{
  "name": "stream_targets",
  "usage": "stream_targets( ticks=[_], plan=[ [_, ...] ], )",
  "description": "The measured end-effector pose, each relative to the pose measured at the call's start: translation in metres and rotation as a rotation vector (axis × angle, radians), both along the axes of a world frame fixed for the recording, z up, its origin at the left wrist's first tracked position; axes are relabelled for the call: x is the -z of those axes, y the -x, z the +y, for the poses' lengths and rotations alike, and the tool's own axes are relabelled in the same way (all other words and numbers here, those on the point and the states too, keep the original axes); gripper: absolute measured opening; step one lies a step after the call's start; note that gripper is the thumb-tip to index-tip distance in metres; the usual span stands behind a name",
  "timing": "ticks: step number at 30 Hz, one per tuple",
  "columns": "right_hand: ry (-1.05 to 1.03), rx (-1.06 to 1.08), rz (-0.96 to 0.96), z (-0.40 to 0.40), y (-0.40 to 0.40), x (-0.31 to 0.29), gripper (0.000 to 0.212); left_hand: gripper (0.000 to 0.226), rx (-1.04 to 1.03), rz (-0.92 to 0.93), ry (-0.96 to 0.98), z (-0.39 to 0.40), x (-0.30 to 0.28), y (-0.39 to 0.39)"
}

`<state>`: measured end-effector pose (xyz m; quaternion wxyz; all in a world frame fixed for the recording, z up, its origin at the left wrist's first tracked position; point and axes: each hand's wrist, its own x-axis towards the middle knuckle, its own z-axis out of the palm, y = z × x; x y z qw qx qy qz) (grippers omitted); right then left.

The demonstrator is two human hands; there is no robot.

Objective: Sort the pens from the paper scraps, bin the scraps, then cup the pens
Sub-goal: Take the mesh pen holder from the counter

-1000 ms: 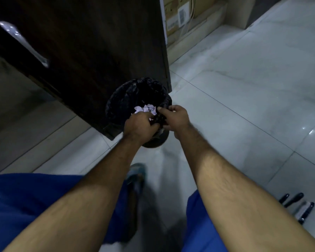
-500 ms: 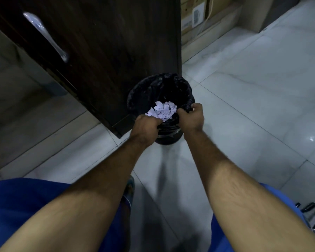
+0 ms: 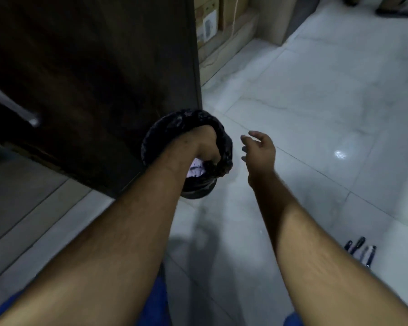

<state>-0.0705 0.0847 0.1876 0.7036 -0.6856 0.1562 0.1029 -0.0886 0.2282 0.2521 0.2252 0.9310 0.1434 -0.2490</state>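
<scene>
Binning step: scraps are going into the bin now; pens not yet cupped.
Floor: pale glossy marble-look tiles (image 3: 316, 118), dim room, one bright light glint on them.
Cabinet: tall dark wooden cabinet (image 3: 92, 67) with a metal bar handle (image 3: 21, 111), standing just beside the bin.
Boxes: brown cardboard cartons (image 3: 212, 22) stacked against the far wall.
Bin: small round waste bin with a crinkled black liner (image 3: 224, 147), on the floor touching the cabinet's corner.
Left hand (image 3: 198, 147): reaching down inside the bin mouth, grip curled shut; whether it holds scraps, cannot tell.
Right hand (image 3: 260, 151): hovering beside the bin rim, grip open and empty.
Scraps: pale torn paper scraps (image 3: 197, 169) lying inside the liner, below the left wrist.
Pens: dark pens (image 3: 360, 251) lying on the floor, well apart to the right.
Doing it well: open the fingers low inside the liner so light scraps don't flutter out.
</scene>
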Motion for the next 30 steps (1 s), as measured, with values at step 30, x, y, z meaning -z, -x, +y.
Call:
stream_targets(
  ticks=[30],
  plan=[
    [0.057,-0.417,-0.268,0.078,-0.078,-0.618,0.004,0.032,-0.369,-0.612,-0.068,0.075,-0.585,-0.039]
  ],
)
